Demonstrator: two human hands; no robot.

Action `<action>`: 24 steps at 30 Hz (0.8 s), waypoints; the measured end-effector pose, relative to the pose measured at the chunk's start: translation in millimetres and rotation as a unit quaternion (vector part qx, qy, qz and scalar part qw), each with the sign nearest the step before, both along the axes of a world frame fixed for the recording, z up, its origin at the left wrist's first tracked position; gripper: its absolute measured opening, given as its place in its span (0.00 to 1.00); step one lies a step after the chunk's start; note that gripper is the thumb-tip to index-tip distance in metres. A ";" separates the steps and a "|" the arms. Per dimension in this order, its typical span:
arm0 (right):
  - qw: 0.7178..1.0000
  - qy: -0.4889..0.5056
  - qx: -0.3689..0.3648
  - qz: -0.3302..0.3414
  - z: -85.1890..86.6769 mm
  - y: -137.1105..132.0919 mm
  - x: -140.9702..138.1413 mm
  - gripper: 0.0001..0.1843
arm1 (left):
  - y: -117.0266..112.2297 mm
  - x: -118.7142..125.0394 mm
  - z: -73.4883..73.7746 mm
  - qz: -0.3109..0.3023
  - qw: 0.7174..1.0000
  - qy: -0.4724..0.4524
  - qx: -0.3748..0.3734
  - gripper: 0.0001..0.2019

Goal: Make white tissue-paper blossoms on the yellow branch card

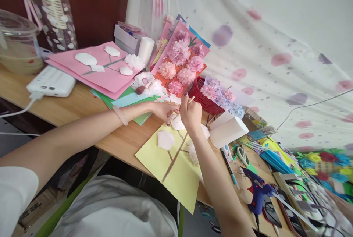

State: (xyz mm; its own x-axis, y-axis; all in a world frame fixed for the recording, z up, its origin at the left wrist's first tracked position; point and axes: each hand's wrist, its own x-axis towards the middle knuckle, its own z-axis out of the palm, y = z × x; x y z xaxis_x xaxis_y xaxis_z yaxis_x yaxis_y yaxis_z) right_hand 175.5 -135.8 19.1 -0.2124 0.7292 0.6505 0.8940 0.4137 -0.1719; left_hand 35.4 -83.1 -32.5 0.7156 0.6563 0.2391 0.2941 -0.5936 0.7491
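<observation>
My right hand [191, 113] is closed around a thin pale stick [191, 99], whose upper end pokes out above the fist. Close beside it, my left hand [165, 111] has its fingers bent together over the top of a yellow sheet; what lies between them is too small to make out. Just under the fingers is a white tissue piece [178, 122]. The yellow sheet [184, 189] bears a brown branch drawing [172, 164], a flat white tissue piece [166, 140] and a fluffy white tissue flower [193, 153], partly hidden by my right forearm.
Pink sheets [110, 82] with white pieces lie left, near a power bank [51, 80] and a patterned bottle [59, 20]. Pink flower cards [179, 53] lean behind a red basket [202, 97]. Right are a tissue roll [228, 132], glue gun [256, 189] and phones [271, 211].
</observation>
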 end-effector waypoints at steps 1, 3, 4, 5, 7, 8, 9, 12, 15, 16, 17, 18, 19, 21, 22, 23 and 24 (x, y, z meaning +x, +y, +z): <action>1.000 -0.001 0.001 0.001 -2.2 2.4 -1.9 0.27 | 1.6 0.1 -1.8 -0.023 1.000 0.001 -0.005 0.31; 1.000 0.003 0.000 0.006 -5.4 4.0 -2.9 0.26 | 3.7 0.1 -4.2 -0.071 0.997 0.017 -0.009 0.32; 1.000 0.006 -0.005 0.012 -5.6 2.7 -2.0 0.26 | 3.9 -0.1 -4.8 -0.081 0.996 0.020 -0.012 0.34; 1.000 0.013 -0.013 0.017 -4.7 0.1 -0.2 0.27 | 3.7 -0.4 -5.0 -0.088 0.996 0.023 -0.016 0.35; 0.998 0.046 -0.030 0.022 0.3 -9.0 5.7 0.29 | 2.1 -1.4 -4.9 -0.091 0.995 0.034 -0.025 0.39; 0.997 0.073 -0.034 0.023 3.6 -14.9 9.7 0.30 | 1.1 -2.0 -4.9 -0.088 0.995 0.045 -0.030 0.41; 0.994 0.105 -0.034 0.020 6.8 -21.2 14.2 0.31 | 0.0 -2.6 -5.0 -0.082 0.994 0.059 -0.035 0.43; 0.975 0.220 -0.009 0.018 11.9 -37.8 30.0 0.32 | -2.0 -3.9 -5.5 -0.064 0.992 0.096 -0.045 0.48; 0.956 0.292 0.008 0.021 9.0 -48.2 47.8 0.31 | -1.0 -6.0 -2.3 -0.059 0.993 0.093 -0.042 0.47; 0.952 0.305 0.004 0.022 7.0 -51.9 53.8 0.30 | 0.1 -7.6 0.3 -0.054 0.994 0.083 -0.036 0.45; 0.950 0.312 -0.003 0.025 4.8 -57.0 59.6 0.28 | 1.4 -9.9 3.8 -0.043 0.996 0.068 -0.027 0.41; 0.950 0.311 -0.013 0.029 2.5 -64.1 65.0 0.25 | 3.1 -12.9 7.8 -0.022 0.998 0.049 -0.015 0.36; 0.953 0.301 -0.028 0.033 0.2 -73.7 69.7 0.20 | 4.9 -16.7 12.2 0.011 1.000 0.029 -0.001 0.29; 0.962 0.260 -0.072 0.047 -4.8 -101.0 75.9 0.14 | 9.2 -26.0 20.5 0.111 0.993 0.005 0.035 0.17; 0.968 0.224 -0.096 0.065 -7.7 -117.5 76.9 0.15 | 11.6 -31.3 23.8 0.165 0.984 0.008 0.059 0.14; 0.974 0.169 -0.123 0.085 -11.0 -134.7 76.4 0.16 | 14.0 -36.7 26.4 0.213 0.973 0.023 0.082 0.12; 0.978 0.110 -0.131 0.117 -14.6 -151.4 74.4 0.15 | 16.4 -41.9 28.3 0.252 0.961 0.045 0.104 0.12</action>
State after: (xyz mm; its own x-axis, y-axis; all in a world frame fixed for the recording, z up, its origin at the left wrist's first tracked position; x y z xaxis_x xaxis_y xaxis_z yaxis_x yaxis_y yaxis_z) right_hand 249.9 -287.2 4.5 -0.2688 0.8252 0.4968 0.7101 0.5183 -0.4767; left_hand -6.5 -66.7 -4.3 0.3442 0.8691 0.3552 0.6413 -0.4939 0.5872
